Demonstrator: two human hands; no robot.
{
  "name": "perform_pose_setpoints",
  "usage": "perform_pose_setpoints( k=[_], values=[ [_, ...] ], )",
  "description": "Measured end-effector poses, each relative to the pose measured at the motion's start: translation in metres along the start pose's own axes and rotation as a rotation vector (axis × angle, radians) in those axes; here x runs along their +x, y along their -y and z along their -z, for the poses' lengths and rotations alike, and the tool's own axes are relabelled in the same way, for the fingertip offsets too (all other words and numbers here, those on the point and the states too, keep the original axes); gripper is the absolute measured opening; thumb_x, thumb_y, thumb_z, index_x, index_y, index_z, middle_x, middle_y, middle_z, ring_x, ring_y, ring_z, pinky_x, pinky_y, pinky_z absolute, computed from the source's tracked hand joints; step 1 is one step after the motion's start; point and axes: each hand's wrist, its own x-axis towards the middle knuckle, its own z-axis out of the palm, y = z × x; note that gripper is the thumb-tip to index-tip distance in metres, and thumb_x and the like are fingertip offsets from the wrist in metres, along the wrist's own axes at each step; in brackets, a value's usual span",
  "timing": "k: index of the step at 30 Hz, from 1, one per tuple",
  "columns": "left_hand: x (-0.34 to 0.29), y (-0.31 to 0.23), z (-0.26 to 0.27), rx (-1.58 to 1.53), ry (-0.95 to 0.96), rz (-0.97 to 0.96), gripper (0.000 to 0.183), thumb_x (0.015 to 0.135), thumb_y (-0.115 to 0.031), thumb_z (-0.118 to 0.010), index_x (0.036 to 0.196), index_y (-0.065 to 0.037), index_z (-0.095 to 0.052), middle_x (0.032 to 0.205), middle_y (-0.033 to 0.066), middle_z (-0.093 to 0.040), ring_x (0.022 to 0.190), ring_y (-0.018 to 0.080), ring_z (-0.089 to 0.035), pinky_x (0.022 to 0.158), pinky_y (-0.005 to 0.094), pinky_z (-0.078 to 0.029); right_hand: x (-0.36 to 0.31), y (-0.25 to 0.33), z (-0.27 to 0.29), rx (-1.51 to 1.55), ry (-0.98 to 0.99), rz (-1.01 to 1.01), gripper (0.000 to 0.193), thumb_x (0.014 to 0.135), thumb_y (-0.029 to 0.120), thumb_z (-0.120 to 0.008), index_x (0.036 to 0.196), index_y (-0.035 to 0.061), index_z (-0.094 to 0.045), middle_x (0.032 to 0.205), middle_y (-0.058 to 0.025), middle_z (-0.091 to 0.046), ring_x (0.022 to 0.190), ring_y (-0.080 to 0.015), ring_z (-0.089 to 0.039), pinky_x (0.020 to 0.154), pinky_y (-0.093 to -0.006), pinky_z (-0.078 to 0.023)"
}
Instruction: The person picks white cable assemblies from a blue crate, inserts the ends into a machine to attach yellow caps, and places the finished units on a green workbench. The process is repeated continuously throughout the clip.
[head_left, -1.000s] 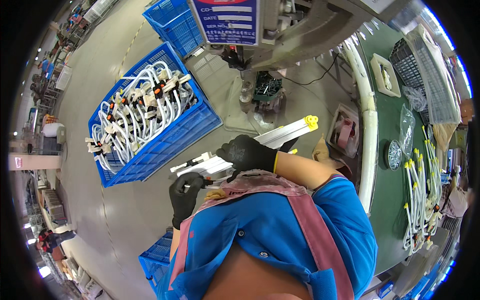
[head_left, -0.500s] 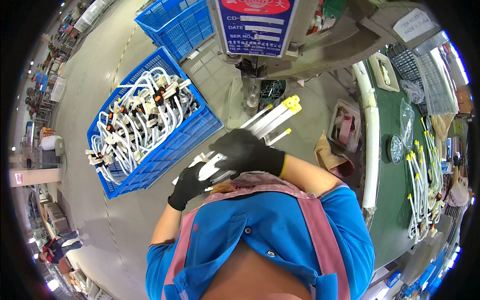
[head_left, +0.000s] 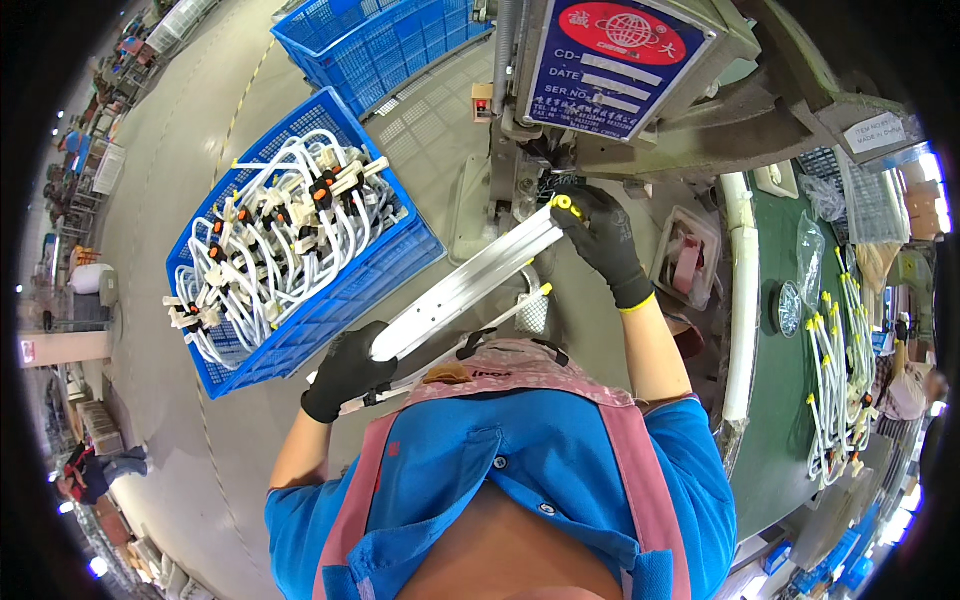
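Note:
Across my front, slanting from lower left to upper right, lies a white tube frame [head_left: 465, 290]. It has long parallel tubes, small dark holes along one side and yellow end pieces [head_left: 562, 203]. My left hand [head_left: 352, 374], in a black glove, is closed round its lower end. At the upper end my right hand [head_left: 602, 240], gloved too, grips beside the yellow tips; its fingertips are partly hidden. A thinner white tube [head_left: 508, 314] with a yellow tip and black fittings runs below, near my apron; how it joins the frame is unclear.
A machine with a blue and red plate [head_left: 615, 65] stands just ahead. To the left, a blue crate [head_left: 330, 310] holds many bent white tube parts; another blue crate [head_left: 400, 50] is behind it. On the right, a green table [head_left: 775, 440] carries yellow-tipped tubes and a small metal bowl [head_left: 787, 308].
My right hand has moved from the frame's middle up and right to its yellow-tipped end. My left hand has shifted slightly left, and the frame now lies stretched between both hands.

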Motion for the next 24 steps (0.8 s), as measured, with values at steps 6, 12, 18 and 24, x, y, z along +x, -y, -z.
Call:
perform_pose_setpoints(
  k=[6, 12, 18, 24],
  values=[
    [-0.003, -0.002, 0.031, -0.084, 0.012, -0.061, 0.039, 0.07, -0.016, -0.069, 0.106, -0.002, -0.06, 0.078, 0.0116, -0.066, 0.066, 0.0182, -0.063, 0.064, 0.0321, -0.049, 0.014, 0.01, -0.006, -0.009, -0.142, -0.004, 0.022, 0.084, 0.021, -0.069, 0.094, 0.001, -0.069, 0.085, -0.0164, -0.068, 0.073, -0.0282, -0.066, 0.066, -0.0331, -0.05],
    [0.007, 0.015, 0.039, -0.016, 0.084, -0.052, 0.044, 0.071, -0.018, -0.071, 0.11, 0.001, -0.059, 0.084, 0.0119, -0.066, 0.069, 0.017, -0.064, 0.067, 0.0318, -0.049, 0.02, 0.014, -0.021, -0.016, -0.081, -0.081, 0.024, 0.085, 0.024, -0.068, 0.095, 0.0015, -0.069, 0.086, -0.0141, -0.069, 0.074, -0.0261, -0.067, 0.068, -0.0313, -0.051],
    [0.014, 0.018, 0.045, -0.016, 0.147, -0.012, 0.054, 0.071, -0.022, -0.071, 0.117, 0.002, -0.056, 0.099, 0.0229, -0.064, 0.088, 0.0316, -0.062, 0.079, 0.0376, -0.047, 0.021, 0.012, -0.025, -0.125, -0.092, -0.085, 0.023, 0.083, 0.024, -0.07, 0.092, 0.003, -0.07, 0.086, -0.0127, -0.07, 0.076, -0.027, -0.067, 0.07, -0.032, -0.052],
    [0.022, 0.017, 0.077, 0.111, 0.179, -0.054, 0.056, 0.074, -0.029, -0.072, 0.118, 0.002, -0.056, 0.099, 0.0224, -0.064, 0.091, 0.0319, -0.062, 0.081, 0.037, -0.047, 0.022, 0.01, -0.029, -0.11, -0.046, -0.19, 0.024, 0.083, 0.026, -0.069, 0.093, 0.0042, -0.07, 0.082, -0.0138, -0.069, 0.073, -0.0282, -0.066, 0.067, -0.0327, -0.051]
  ],
)
